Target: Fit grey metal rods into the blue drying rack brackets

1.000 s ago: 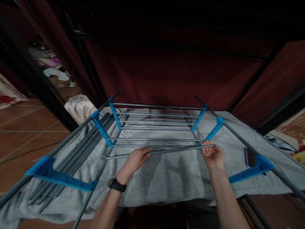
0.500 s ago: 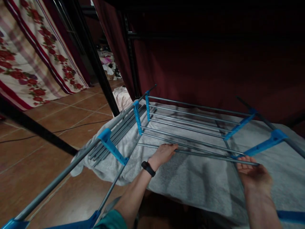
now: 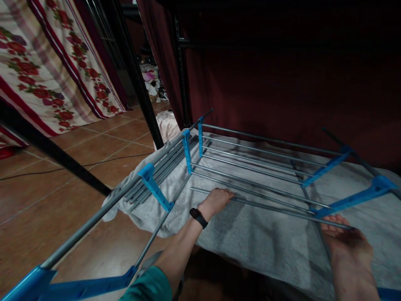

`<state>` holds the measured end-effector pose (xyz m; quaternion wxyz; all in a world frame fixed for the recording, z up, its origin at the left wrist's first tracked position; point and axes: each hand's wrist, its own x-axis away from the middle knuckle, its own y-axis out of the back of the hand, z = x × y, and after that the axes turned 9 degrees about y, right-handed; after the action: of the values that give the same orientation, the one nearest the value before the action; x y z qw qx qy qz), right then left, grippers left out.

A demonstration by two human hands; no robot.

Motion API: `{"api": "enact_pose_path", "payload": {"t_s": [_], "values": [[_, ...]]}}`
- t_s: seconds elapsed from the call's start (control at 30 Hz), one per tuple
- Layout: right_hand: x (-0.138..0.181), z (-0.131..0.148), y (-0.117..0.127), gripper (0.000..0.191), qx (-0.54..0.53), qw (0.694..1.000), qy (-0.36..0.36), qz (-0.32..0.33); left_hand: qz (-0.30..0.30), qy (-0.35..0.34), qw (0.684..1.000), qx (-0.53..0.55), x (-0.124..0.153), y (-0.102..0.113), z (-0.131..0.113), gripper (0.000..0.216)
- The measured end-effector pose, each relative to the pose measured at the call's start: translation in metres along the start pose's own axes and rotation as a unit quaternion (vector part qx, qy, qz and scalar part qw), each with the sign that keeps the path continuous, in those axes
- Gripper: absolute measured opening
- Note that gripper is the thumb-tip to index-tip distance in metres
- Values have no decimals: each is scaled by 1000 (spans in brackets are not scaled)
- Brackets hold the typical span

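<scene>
A loose grey metal rod runs between my hands, lying lower than the fixed bars of the rack. My left hand, with a black band on its wrist, is closed over the rod left of its middle. At the rod's right end is my right hand, palm turned up, fingers curled behind it and thumb side partly in shadow. Beyond the hands stands the rack, grey bars set between blue plastic brackets. One blue bracket is just above my right hand. The rod's left end is apart from the left side frame.
Several spare grey rods lie bundled on a grey blanket at the left. A long side tube with blue brackets reaches toward me. A black metal post rises behind the bundle. Tiled floor and a floral curtain are farther left.
The rod's right end has come down and toward me with my right hand, opening a gap from the rack's bars. My left hand keeps its hold. The view has shifted slightly.
</scene>
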<state>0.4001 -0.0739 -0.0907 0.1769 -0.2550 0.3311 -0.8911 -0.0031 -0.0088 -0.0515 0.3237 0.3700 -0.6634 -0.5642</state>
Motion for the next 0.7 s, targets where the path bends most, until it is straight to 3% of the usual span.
{"api": "enact_pose_path", "payload": {"t_s": [0.4, 0.7], "values": [[0, 1, -5, 31, 7, 1000, -6, -20, -43, 8, 998, -44, -1, -3, -3, 28], [-1, 3, -4, 35, -34, 999, -23, -29, -43, 1, 998, -56, -2, -7, -2, 28]]}}
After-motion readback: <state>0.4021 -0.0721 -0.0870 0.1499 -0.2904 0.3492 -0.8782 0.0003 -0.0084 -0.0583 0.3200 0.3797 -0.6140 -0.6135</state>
